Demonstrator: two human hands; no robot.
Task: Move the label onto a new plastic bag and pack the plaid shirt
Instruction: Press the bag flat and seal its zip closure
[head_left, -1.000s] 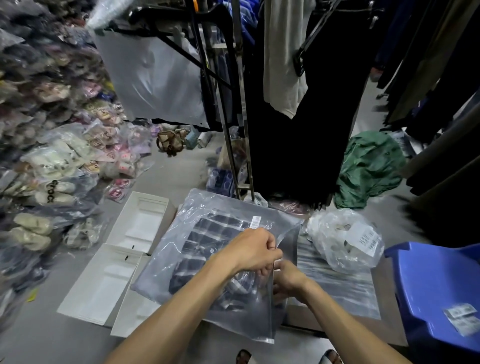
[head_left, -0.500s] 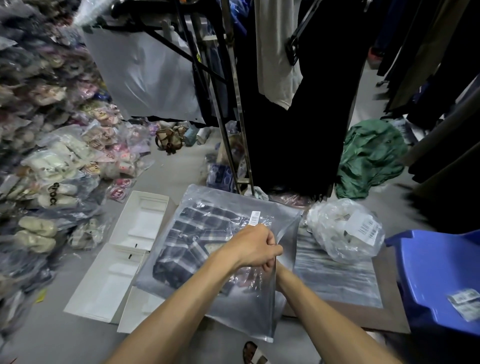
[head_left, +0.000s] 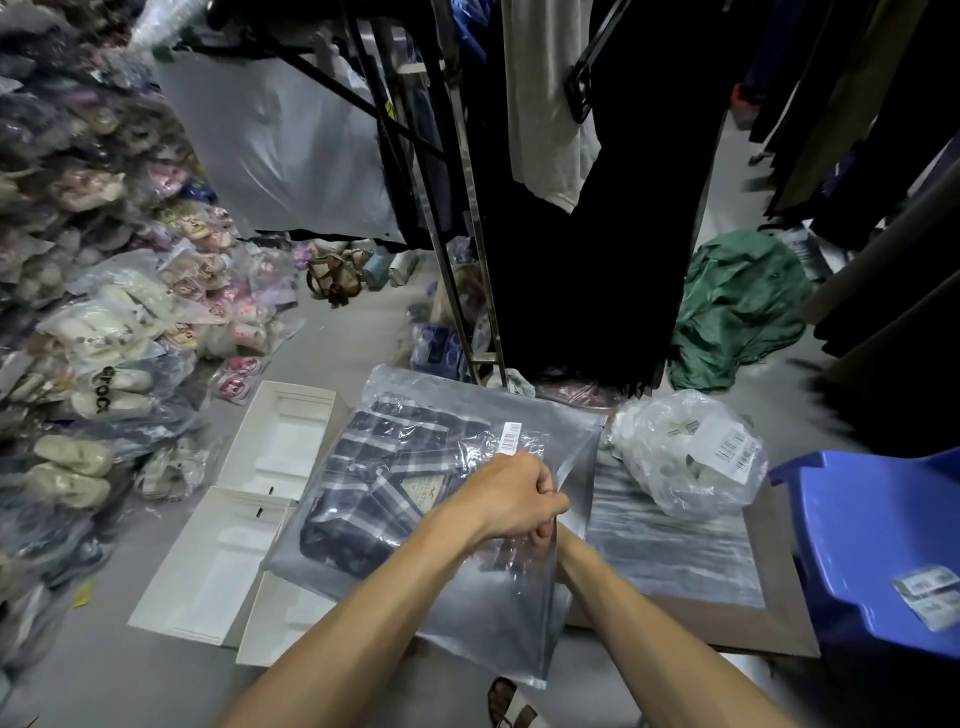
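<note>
A clear plastic bag (head_left: 467, 613) lies tilted over white boxes on the floor, with the folded dark plaid shirt (head_left: 374, 493) inside its far half. A small white barcode label (head_left: 509, 439) sticks on the bag's upper face. My left hand (head_left: 514, 493) is clenched on the bag's right edge, just below the label. My right hand (head_left: 543, 535) sits under the left one, mostly hidden, with its fingers curled on the same edge.
A crumpled empty bag (head_left: 670, 457) with a larger barcode label (head_left: 732, 450) lies on flat bags and cardboard (head_left: 727, 623) to the right. A blue stool (head_left: 883, 545) stands far right. Open white boxes (head_left: 228, 551) lie left, bagged shoes (head_left: 98, 374) piled beyond, a clothes rack (head_left: 467, 234) ahead.
The shirt has slid further into the bag, away from the open edge. My right hand has tucked under my left and is now mostly hidden.
</note>
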